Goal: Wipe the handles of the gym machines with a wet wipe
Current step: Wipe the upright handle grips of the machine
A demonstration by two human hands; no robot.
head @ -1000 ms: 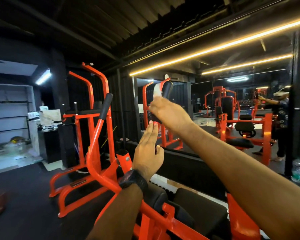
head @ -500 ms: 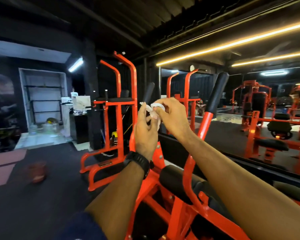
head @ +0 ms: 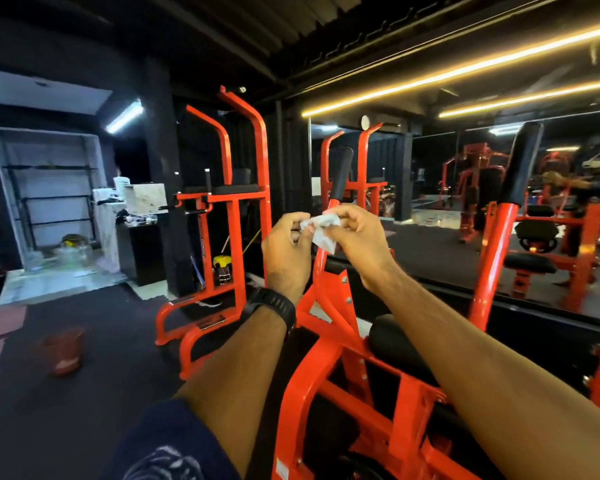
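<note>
Along the right side of the room a mirror wall (head: 465,220) runs into the distance, reflecting orange gym equipment and strips of ceiling light. Dark rubber floor (head: 84,393) fills the near left, with a blurred reddish round object (head: 63,351) lying on it. Nearest the camera stands an orange gym machine (head: 329,403) with a black pad (head: 395,337) at its middle. Farther off and to the left rises an orange pull-up tower (head: 248,202).

Two orange arms slope up from the near machine, each ending in a black foam grip: the left handle (head: 342,173) at centre and the right handle (head: 520,161) farther right, against the mirror.

Both forearms reach forward over the machine. The left hand (head: 286,251), with a black watch (head: 274,306) on its wrist, has its fingers curled and pinches the left edge of the wet wipe (head: 321,230). The right hand (head: 355,237) pinches the wipe's upper right edge between thumb and fingers. The small white wipe is crumpled and stretched between the two hands. It is held in the air in front of the orange arm, just below the left handle's black grip, and neither grip is touched.
</note>
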